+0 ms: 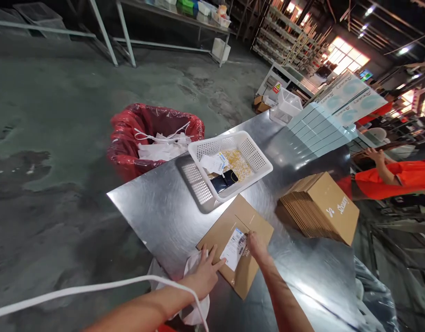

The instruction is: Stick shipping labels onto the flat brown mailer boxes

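A flat brown cardboard sheet (pixel 247 286) lies on the metal table in front of me, with a white printed label (pixel 233 251) stuck on it. My left hand (pixel 205 274) rests on the sheet's left side, fingers spread, the fingertips near the label's lower left edge. Curled against the label's right edge is my right hand (pixel 257 244); its fingers are bent together, and whatever they may pinch is hidden. Beyond the sheet stands a white perforated basket (pixel 259 163) with yellow rubber bands, label slips and a black object in it.
A red-lined bin (pixel 124 138) with white paper strips stands left of the table (pixel 146 216). Folded cartons (pixel 323 207) are stacked at the right, pale blue boxes (pixel 312 133) behind them. A co-worker's orange sleeve (pixel 413 173) shows far right. A white cord (pixel 94 286) crosses the lower left.
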`<action>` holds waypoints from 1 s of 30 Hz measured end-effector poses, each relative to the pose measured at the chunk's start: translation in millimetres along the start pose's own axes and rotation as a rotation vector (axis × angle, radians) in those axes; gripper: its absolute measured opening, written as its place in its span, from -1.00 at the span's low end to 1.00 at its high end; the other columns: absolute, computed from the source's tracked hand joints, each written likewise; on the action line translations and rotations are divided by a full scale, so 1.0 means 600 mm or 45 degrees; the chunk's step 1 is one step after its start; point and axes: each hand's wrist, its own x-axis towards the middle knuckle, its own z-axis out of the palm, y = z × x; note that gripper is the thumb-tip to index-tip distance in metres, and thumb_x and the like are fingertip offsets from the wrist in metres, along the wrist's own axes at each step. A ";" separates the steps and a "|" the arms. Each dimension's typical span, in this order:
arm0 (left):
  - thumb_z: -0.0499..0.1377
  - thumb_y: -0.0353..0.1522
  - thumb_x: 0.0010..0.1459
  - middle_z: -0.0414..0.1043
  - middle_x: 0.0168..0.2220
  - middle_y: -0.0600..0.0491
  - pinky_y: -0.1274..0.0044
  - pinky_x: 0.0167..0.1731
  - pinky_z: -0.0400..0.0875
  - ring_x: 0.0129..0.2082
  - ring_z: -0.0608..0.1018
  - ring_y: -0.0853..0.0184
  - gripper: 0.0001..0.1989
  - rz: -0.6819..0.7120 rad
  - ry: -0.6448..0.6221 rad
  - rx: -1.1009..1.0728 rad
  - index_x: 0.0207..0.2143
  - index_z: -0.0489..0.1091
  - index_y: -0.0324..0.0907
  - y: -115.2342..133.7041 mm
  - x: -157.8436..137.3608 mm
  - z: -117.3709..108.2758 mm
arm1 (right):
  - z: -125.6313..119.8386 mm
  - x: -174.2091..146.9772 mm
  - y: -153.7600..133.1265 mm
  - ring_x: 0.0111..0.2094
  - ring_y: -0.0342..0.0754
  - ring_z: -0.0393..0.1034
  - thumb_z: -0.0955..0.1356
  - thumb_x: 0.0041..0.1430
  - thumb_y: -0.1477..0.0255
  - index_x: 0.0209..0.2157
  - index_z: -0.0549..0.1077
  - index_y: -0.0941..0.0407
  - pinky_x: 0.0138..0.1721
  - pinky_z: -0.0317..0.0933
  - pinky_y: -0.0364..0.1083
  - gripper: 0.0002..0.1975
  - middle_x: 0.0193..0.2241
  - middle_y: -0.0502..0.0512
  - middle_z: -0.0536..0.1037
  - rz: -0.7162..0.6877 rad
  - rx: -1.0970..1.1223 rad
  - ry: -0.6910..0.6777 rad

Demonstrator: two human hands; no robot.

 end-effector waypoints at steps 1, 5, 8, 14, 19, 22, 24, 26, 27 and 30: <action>0.26 -0.43 0.19 0.09 0.39 0.02 -0.34 0.21 -0.21 0.38 -0.12 -0.39 -0.85 -0.007 0.012 0.000 -0.23 0.64 -0.16 0.000 0.000 0.001 | -0.001 -0.004 0.004 -0.24 -0.10 0.48 0.35 0.31 0.48 -0.26 0.48 0.19 -0.12 0.37 -0.02 -0.92 -0.29 0.03 0.56 -0.018 0.006 0.001; 0.26 -0.44 0.17 0.07 0.40 0.06 -0.31 0.22 -0.18 0.39 -0.13 -0.36 -0.84 -0.031 -0.026 -0.004 -0.22 0.64 -0.14 0.003 0.002 0.003 | -0.001 -0.024 0.023 -0.27 -0.09 0.48 0.31 0.28 0.55 -0.30 0.50 0.18 -0.24 0.28 -0.13 -0.89 -0.31 0.08 0.58 -0.046 0.059 0.002; 0.29 -0.44 0.15 0.10 0.39 0.05 -0.32 0.21 -0.20 0.39 -0.14 -0.36 -0.84 -0.043 -0.043 0.000 -0.23 0.64 -0.10 0.004 0.005 0.005 | -0.002 -0.029 0.030 -0.28 -0.09 0.48 0.23 0.33 0.52 -0.31 0.52 0.15 -0.32 0.21 -0.16 -0.77 -0.33 0.10 0.59 -0.026 0.114 0.034; 0.24 -0.41 0.19 0.15 0.38 0.09 -0.35 0.18 -0.20 0.38 -0.08 -0.36 -0.83 0.006 0.083 -0.019 -0.25 0.65 -0.04 -0.004 0.005 0.024 | 0.006 -0.007 0.009 -0.38 -0.14 0.42 0.28 0.32 0.53 -0.35 0.48 0.20 -0.29 0.29 -0.12 -0.82 -0.41 0.02 0.53 0.029 0.104 -0.007; 0.27 -0.47 0.14 0.15 0.37 0.06 -0.34 0.19 -0.27 0.38 -0.12 -0.41 -0.81 -0.035 0.062 -0.025 -0.22 0.65 -0.12 -0.001 0.006 0.027 | 0.013 0.002 -0.005 -0.32 -0.13 0.46 0.33 0.33 0.43 -0.32 0.47 0.19 -0.19 0.36 -0.05 -0.86 -0.36 0.00 0.55 0.022 0.069 -0.053; 0.24 -0.50 0.14 0.15 0.37 0.11 -0.32 0.22 -0.25 0.38 -0.11 -0.37 -0.77 -0.073 0.052 -0.079 -0.21 0.65 -0.08 0.006 0.006 0.016 | 0.001 -0.016 0.009 -0.28 -0.09 0.47 0.32 0.31 0.51 -0.29 0.48 0.19 -0.16 0.32 -0.05 -0.90 -0.33 0.05 0.57 -0.051 0.099 -0.055; 0.26 -0.48 0.14 0.16 0.36 0.13 -0.32 0.22 -0.23 0.39 -0.10 -0.34 -0.75 -0.078 0.035 -0.092 -0.18 0.64 -0.03 0.010 0.005 0.005 | -0.013 -0.033 0.023 -0.27 -0.07 0.48 0.29 0.30 0.55 -0.31 0.49 0.17 -0.18 0.29 -0.09 -0.85 -0.34 0.08 0.58 -0.113 0.151 -0.063; 0.28 -0.47 0.14 0.19 0.35 0.11 -0.34 0.21 -0.19 0.39 -0.09 -0.33 -0.74 -0.078 0.007 -0.074 -0.14 0.62 -0.03 0.014 0.004 -0.007 | -0.024 -0.044 0.031 -0.26 -0.04 0.49 0.27 0.31 0.51 -0.29 0.51 0.15 -0.22 0.26 -0.11 -0.83 -0.32 0.12 0.59 -0.157 0.217 -0.056; 0.27 -0.47 0.15 0.21 0.34 0.10 -0.35 0.20 -0.17 0.39 -0.07 -0.33 -0.74 -0.089 0.002 -0.066 -0.12 0.61 -0.05 0.016 0.003 -0.011 | -0.027 -0.044 0.031 -0.24 -0.03 0.49 0.27 0.31 0.48 -0.25 0.51 0.14 -0.23 0.25 -0.11 -0.83 -0.28 0.14 0.60 -0.166 0.252 -0.043; 0.19 -0.47 0.24 0.27 0.31 0.08 -0.36 0.19 -0.13 0.38 -0.02 -0.33 -0.76 -0.099 0.055 -0.091 -0.12 0.61 -0.08 0.018 0.003 -0.015 | -0.024 -0.027 0.017 -0.24 0.00 0.49 0.30 0.24 0.45 -0.22 0.49 0.14 -0.28 0.23 -0.11 -0.85 -0.23 0.16 0.59 -0.175 0.355 -0.003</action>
